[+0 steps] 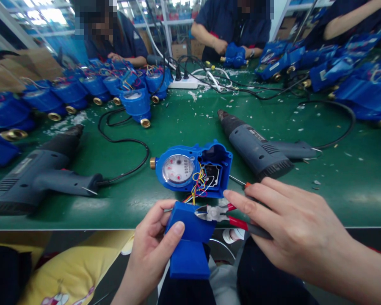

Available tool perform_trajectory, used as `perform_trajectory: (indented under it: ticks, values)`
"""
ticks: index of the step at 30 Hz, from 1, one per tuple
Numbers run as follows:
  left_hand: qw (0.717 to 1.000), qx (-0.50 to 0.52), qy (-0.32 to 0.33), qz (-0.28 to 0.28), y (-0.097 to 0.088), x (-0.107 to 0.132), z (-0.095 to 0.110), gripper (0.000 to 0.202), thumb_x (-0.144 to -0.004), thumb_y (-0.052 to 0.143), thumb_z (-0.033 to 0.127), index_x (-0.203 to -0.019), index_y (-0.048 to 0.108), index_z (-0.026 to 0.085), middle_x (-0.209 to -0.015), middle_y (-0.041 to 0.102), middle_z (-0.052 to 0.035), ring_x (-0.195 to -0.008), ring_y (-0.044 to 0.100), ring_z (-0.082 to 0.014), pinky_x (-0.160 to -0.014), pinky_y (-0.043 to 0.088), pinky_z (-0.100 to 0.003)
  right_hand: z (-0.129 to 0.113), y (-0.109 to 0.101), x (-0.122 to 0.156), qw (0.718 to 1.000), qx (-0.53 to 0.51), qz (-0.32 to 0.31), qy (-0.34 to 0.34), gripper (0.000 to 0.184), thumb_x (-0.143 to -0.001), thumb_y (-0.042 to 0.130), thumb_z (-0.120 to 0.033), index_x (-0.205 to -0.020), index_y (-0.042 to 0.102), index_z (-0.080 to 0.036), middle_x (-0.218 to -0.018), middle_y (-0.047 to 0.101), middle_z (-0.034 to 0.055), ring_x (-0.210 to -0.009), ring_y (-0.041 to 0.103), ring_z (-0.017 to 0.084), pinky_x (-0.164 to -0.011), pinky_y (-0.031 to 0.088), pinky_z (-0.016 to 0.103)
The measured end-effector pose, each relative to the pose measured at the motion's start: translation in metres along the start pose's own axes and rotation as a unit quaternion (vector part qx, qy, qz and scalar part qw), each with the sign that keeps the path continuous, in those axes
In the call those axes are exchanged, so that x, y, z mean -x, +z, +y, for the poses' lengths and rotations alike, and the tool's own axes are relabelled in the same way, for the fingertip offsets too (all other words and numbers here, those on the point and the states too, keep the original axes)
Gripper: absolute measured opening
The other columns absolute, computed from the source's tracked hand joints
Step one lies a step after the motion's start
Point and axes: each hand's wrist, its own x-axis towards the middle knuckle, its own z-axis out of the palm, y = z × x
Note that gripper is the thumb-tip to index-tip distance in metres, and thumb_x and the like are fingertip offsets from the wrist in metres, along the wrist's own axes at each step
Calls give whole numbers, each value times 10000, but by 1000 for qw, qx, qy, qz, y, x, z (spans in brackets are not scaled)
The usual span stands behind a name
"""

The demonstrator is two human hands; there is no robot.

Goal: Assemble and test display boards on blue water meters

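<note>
My left hand (157, 241) grips a blue plastic cover (190, 258) at the table's front edge, thumb on its face. In my right hand (285, 220) are red-handled diagonal cutters (214, 213), their jaws against or just over the cover's upper part. A thin metal shaft with an orange end (238, 180) shows by my right fingers; whether I hold it too, I cannot tell. Just beyond lies a blue water meter (193, 150) with a round dial and an open compartment. Coloured wires (198, 180) run from that compartment toward the cover.
Heat guns lie left (47, 169) and right (257, 148) of the meter, with black cords. More blue meters (136, 103) line the back and sides. A white power strip (184, 81) and white scraps lie farther back. Across the table, co-workers sit; one handles a meter (235, 56).
</note>
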Motion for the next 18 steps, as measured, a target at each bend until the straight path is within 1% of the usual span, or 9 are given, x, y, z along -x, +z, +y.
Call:
perform_trajectory:
  ticks: [3,6,9,12,15,18]
  values:
    - [1000,-6,-4,-12,1,1,0,351,-673,829,435,-887,664,211,-675,694,3,-595,603,-130,-531,472,-171,2,2,1,1000,-18,-10,18,314,-836,516,-100,-1075,719,-91,-836,665,106,-668,612,240,-504,477,334]
    - [1000,-21,1,-18,1,1,-1,354,-680,817,458,-879,664,208,-673,685,0,-597,601,-139,-533,469,-185,5,3,2,993,-88,-42,68,321,-850,499,-116,-1088,715,-123,-828,662,81,-683,638,213,-548,512,306]
    - [999,-34,21,-6,2,1,-2,342,-690,807,464,-876,660,217,-685,678,11,-616,613,-144,-537,464,-188,9,2,3,981,-145,-49,115,332,-850,484,-110,-1097,704,-147,-813,655,61,-686,640,183,-575,520,270]
    - [997,-36,61,15,0,-1,-9,285,-711,807,420,-873,660,237,-707,672,33,-648,628,-128,-573,476,-171,11,0,5,978,-143,-50,146,368,-841,477,-122,-1142,680,-178,-885,657,61,-732,643,187,-609,533,283]
    - [991,-49,123,37,-2,-4,-18,210,-722,816,316,-845,662,242,-738,672,41,-695,651,-115,-656,507,-166,9,-3,8,978,-121,-43,163,433,-833,485,-138,-1239,620,-205,-1045,637,73,-883,639,215,-725,558,339]
    - [982,-64,176,21,-2,-8,-27,159,-736,807,224,-818,670,227,-799,713,17,-784,705,-129,-737,542,-178,-2,-6,17,978,-117,-25,172,428,-854,491,-147,-1272,573,-192,-1131,601,91,-972,620,214,-785,562,334]
